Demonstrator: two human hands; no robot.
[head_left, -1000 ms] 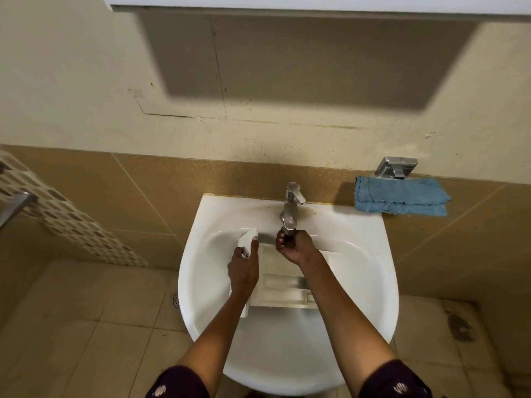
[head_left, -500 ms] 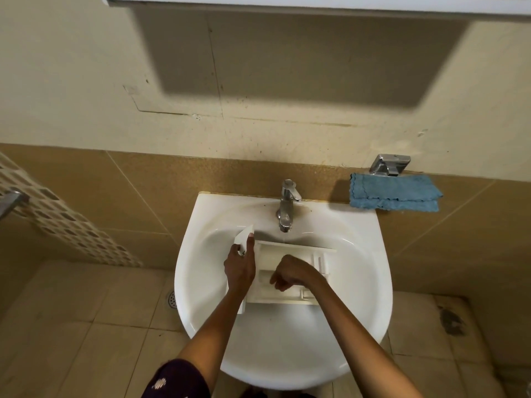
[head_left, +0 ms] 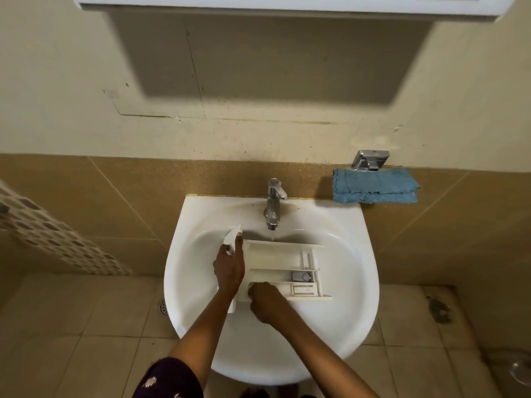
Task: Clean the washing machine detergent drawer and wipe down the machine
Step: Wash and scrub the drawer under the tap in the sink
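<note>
A white detergent drawer (head_left: pixel 280 259) with several compartments lies in the white sink (head_left: pixel 339 311), below the chrome tap (head_left: pixel 273 206). A thin stream of water runs from the tap onto the drawer's far edge. My left hand (head_left: pixel 230 267) grips the drawer's front panel at its left end, thumb up along the panel. My right hand (head_left: pixel 265 304) has its fingers curled at the drawer's near left compartment; what the fingers hold, if anything, is hidden. A small grey insert (head_left: pixel 300 276) sits in the middle compartment.
A folded blue cloth (head_left: pixel 375 186) lies on the tiled ledge right of the sink, under a chrome wall fitting (head_left: pixel 369 160). A white cabinet (head_left: pixel 287 4) hangs overhead. A floor drain (head_left: pixel 163 307) shows left of the sink.
My right hand left the tap, came down to the drawer and now works at its near left corner. Water now runs from the tap. The left hand keeps its grip.
</note>
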